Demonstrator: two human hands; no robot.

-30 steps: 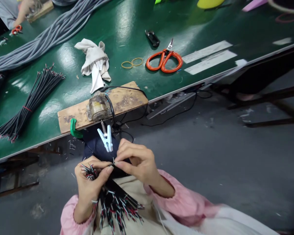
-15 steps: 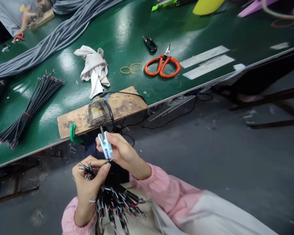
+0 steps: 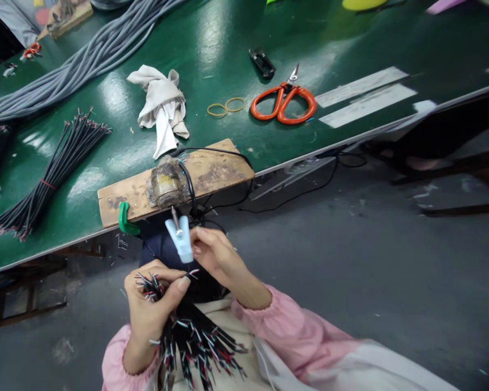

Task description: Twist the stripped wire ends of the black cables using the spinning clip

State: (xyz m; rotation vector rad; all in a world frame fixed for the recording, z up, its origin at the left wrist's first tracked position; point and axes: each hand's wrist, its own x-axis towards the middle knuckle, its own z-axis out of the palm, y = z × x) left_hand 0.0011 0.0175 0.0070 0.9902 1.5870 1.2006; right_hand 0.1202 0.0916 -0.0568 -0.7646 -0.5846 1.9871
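A bundle of black cables (image 3: 206, 339) with stripped red, white and black wire ends is gripped in my left hand (image 3: 152, 304), and one cable end is pinched between its thumb and finger. Just above that end, a light blue clip (image 3: 181, 239) sits on the metal shaft of a small motor-like device (image 3: 168, 183). My right hand (image 3: 215, 255) is beside the clip's right side, fingers curled and partly hidden; whether it touches the clip is unclear. The device is fixed on a wooden board (image 3: 212, 171) at the table edge.
The green table (image 3: 215, 60) holds orange-handled scissors (image 3: 296, 106), a black snipper (image 3: 262, 63), rubber bands (image 3: 225, 107), a white cloth (image 3: 162, 103), a tied black cable bundle (image 3: 61, 165) and long grey cables (image 3: 93, 57). A green clamp (image 3: 126, 219) grips the board. Another person is at top left.
My right hand has moved slightly right, off the front of the blue clip, which has turned. The left hand still holds the bundle. The whole view has shifted a little.
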